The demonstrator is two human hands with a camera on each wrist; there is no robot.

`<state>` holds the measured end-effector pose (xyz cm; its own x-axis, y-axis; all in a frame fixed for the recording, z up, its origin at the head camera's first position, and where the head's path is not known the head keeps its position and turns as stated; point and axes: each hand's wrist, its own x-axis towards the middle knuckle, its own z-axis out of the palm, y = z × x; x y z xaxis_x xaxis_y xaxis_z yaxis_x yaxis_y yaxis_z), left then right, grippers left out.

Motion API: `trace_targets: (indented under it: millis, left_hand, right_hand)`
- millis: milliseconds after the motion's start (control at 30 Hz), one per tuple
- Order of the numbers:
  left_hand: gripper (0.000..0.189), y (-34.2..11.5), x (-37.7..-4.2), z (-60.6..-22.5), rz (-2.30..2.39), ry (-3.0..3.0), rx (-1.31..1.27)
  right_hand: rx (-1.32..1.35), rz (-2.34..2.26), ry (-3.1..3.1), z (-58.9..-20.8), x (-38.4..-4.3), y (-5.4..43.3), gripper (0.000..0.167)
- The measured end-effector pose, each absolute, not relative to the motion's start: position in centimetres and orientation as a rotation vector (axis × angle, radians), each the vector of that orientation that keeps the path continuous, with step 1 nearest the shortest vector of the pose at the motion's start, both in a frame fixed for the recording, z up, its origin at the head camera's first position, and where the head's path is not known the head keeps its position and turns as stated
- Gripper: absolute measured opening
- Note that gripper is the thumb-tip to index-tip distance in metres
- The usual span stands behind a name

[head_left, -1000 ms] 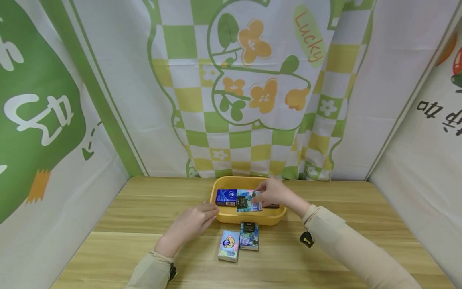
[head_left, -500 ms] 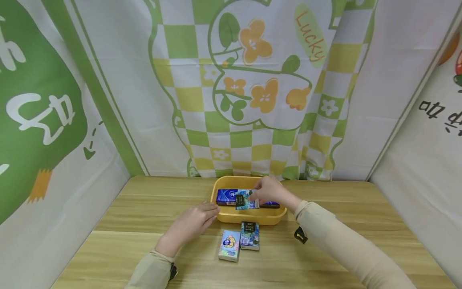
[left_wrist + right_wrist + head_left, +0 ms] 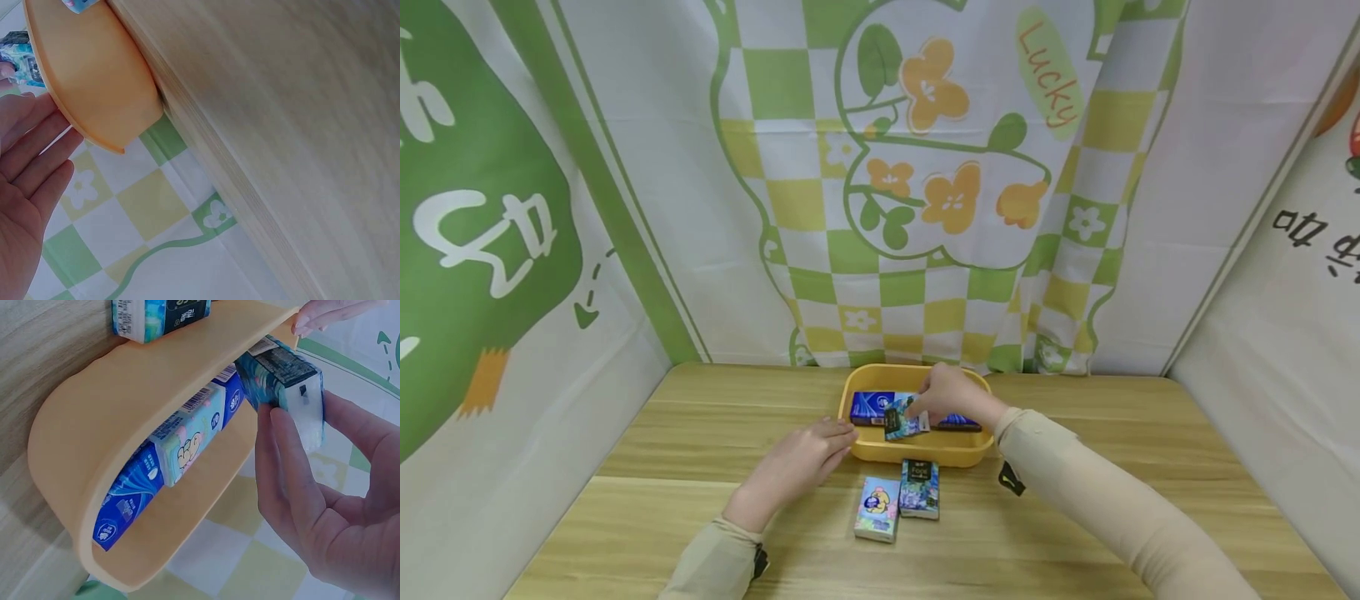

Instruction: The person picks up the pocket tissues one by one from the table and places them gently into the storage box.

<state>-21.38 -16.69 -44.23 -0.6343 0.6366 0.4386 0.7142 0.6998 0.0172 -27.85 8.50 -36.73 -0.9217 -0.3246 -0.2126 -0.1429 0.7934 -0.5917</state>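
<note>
the right hand [image 3: 953, 393] pinches one floral pack [image 3: 899, 421] at lower centre, over the yellow basket [image 3: 917, 454]; the left hand [image 3: 805, 457], fingers straight, touches the basket's left end. three packs [image 3: 194, 439] lie inside, two loose packs [image 3: 876, 510] lower, on the table [image 3: 985, 550].

Packs [image 3: 192, 436] in basket [image 3: 94, 425] — apparently three

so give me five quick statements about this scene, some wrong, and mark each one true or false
1. The right hand holds a dark floral pack. True.
2. The left hand grips a pack too. False: it touches the yellow tray.
3. Inside the tray, a pale pack sits between a blue pack and a second blue pack. True.
4. A cartoon-print pack and a blossom-print pack lie on the table. True.
5. In the head view, the cartoon-print pack lies right of the blossom-print pack. False: it lies left.
</note>
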Motion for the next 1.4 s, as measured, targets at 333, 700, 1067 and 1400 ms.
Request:
trace_targets:
  millis: [333,700,1067,1400]
  left_hand:
    - [0.027,-16.7,-21.4,-44.2,-0.263,-2.503,-1.056]
    - [0.028,-16.7,-21.4,-44.3,-0.262,-2.504,-1.06]
    - [0.028,-16.6,-21.3,-44.1,-0.272,-2.515,-1.044]
    - [0.028,-16.6,-21.3,-44.0,-0.269,-2.509,-1.05]
  right_hand:
    - [-0.349,-0.804,2.636,-36.8,-28.1,7.5,0.04]
    - [-0.401,-0.579,2.636,-36.7,-28.4,6.4,0.038]
    - [-0.3,-0.557,2.611,-37.8,-28.8,5.7,0.021]
    - [-0.23,-0.61,2.571,-38.3,-29.0,5.2,0.014]
